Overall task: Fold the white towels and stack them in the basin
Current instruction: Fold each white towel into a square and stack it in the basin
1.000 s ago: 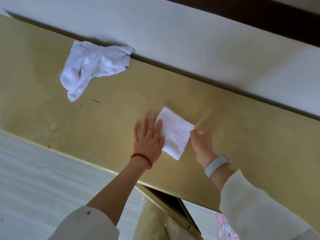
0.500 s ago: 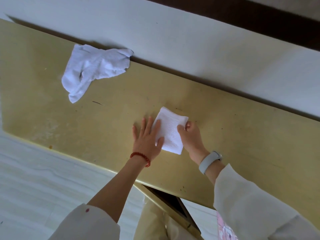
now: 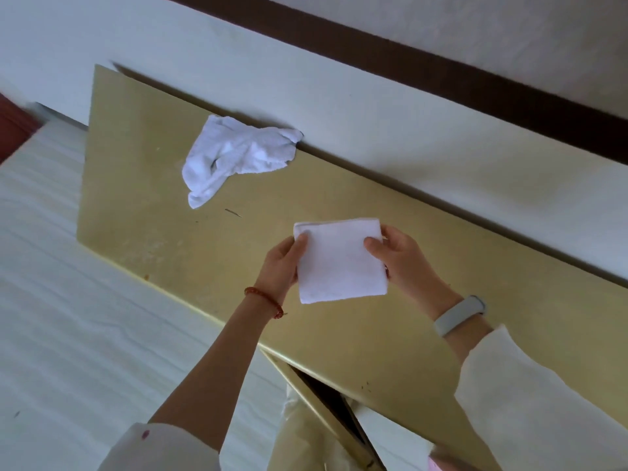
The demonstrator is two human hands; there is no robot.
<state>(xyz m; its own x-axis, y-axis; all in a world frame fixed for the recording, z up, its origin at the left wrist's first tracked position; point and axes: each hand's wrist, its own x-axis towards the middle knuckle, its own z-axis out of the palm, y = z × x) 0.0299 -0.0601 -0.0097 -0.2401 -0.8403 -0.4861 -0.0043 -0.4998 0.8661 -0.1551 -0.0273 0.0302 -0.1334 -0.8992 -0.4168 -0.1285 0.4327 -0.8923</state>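
A small white towel [image 3: 339, 263], folded into a neat square, is held up above the yellow table [image 3: 163, 232]. My left hand [image 3: 282, 263] pinches its left edge, thumb on top. On the towel's right edge, my right hand [image 3: 397, 256] grips with the thumb on the upper face. A second white towel [image 3: 234, 156] lies crumpled at the table's far side, against the wall. No basin is in view.
The table runs along a pale wall [image 3: 373, 107] with a dark band above. To the left is a pale floor [image 3: 68, 334]. A dark gap [image 3: 326, 392] opens under the table's near edge. A red object [image 3: 13, 120] shows at the far left.
The folded towel was pressed flat on the table under my left hand; now both hands have lifted it off the surface. The view has shifted, showing the table's left end.
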